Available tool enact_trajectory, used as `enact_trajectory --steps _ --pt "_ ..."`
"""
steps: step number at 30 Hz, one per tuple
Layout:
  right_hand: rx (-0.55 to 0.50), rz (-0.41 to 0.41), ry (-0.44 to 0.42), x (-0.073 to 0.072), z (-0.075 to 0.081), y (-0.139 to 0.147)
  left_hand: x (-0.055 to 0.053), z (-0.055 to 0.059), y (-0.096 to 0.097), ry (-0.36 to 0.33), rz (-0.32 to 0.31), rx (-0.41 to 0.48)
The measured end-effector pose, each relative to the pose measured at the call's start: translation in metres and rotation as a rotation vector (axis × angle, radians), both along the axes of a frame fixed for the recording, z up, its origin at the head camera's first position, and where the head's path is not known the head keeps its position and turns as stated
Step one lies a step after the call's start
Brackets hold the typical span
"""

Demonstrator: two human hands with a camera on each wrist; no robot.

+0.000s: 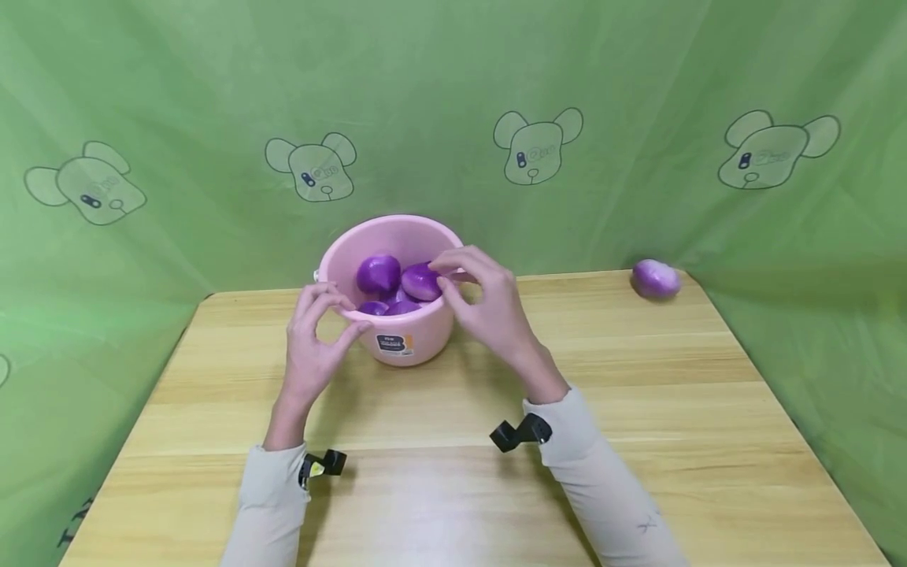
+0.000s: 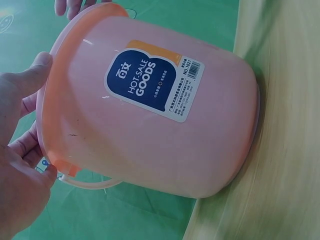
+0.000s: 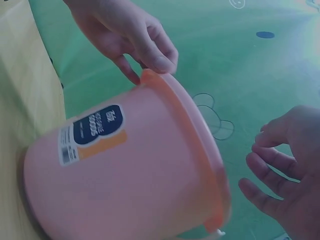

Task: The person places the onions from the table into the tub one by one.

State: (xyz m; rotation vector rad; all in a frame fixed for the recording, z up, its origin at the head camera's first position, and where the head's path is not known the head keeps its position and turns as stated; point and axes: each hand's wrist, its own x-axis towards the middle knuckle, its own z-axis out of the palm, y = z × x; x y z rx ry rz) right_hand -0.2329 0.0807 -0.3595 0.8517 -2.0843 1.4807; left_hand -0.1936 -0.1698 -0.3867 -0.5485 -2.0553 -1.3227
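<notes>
A pink bucket [image 1: 411, 339] stands on the table with several purple onions in it, among them one onion [image 1: 378, 273] at the back and another onion [image 1: 421, 282] toward the right. My left hand [image 1: 312, 350] grips the bucket's left rim, thumb on the outer side, as the left wrist view also shows. Over the right rim hovers my right hand [image 1: 489, 307], fingers loosely bent. The right wrist view shows that right hand [image 3: 282, 172] apart from the rim with nothing between its fingers. In the head view its fingertips overlap the right-hand onion.
One more purple onion [image 1: 655, 279] lies at the far right corner of the wooden table [image 1: 425, 488]. Green cloth [image 1: 425, 94] with printed bear heads hangs behind the table and along both sides. A white handle [image 2: 92, 185] hangs at the bucket's side.
</notes>
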Motion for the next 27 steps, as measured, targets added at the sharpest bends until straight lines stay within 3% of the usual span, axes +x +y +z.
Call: enact_trajectory --steps 22,25,27 --pt "0.001 -0.176 0.138 0.009 0.016 0.072 0.000 -0.008 -0.004 -0.031 0.012 0.013" --pt "-0.004 -0.217 0.154 0.010 0.018 0.085 -0.002 -0.008 -0.002 -0.027 0.002 0.006" --pt "0.000 -0.242 0.159 0.016 0.026 0.091 -0.009 -0.015 -0.006 -0.020 0.004 0.001"
